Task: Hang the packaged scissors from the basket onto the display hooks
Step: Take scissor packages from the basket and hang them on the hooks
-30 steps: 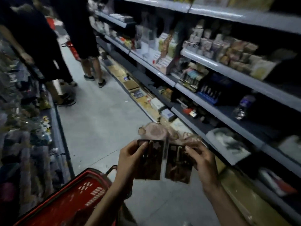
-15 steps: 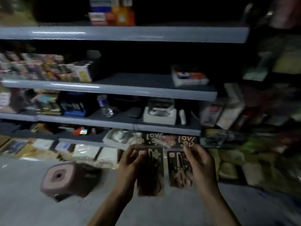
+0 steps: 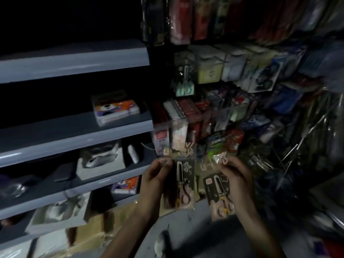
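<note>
Left hand pinching top of first scissors pack, right hand pinching top of second scissors pack, both upright, side by side, before crowded display hooks, grey shelves at left

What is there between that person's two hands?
In the head view, two clear plastic packs of pink-handled scissors: the left pack held by the left hand, the right pack by the right hand.

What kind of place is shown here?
Most likely a retail shop: grey metal shelves with boxed goods, a crowded rack of hanging packets, packaged scissors in the left hand and right hand.
</note>
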A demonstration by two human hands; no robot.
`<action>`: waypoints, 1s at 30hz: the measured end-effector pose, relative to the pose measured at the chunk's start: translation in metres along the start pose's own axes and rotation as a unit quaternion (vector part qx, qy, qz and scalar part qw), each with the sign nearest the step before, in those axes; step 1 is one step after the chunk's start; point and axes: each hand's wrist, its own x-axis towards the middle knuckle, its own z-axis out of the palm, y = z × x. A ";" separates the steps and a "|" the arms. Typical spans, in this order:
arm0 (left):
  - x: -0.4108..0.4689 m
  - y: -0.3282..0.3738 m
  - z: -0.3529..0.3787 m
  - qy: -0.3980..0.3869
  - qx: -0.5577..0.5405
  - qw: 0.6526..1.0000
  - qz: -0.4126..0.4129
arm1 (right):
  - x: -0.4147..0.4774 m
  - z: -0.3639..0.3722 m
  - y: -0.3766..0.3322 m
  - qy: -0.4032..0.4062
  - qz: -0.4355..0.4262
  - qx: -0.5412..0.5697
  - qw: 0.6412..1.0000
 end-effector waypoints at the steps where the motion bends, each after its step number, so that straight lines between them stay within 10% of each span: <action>1: 0.009 0.003 0.006 -0.003 -0.002 1.000 0.005 | 0.009 -0.002 -0.001 0.009 0.001 -0.002 1.000; 30: 0.221 0.054 0.102 -0.005 -0.009 0.996 0.094 | 0.244 0.056 -0.050 -0.148 -0.080 0.000 0.986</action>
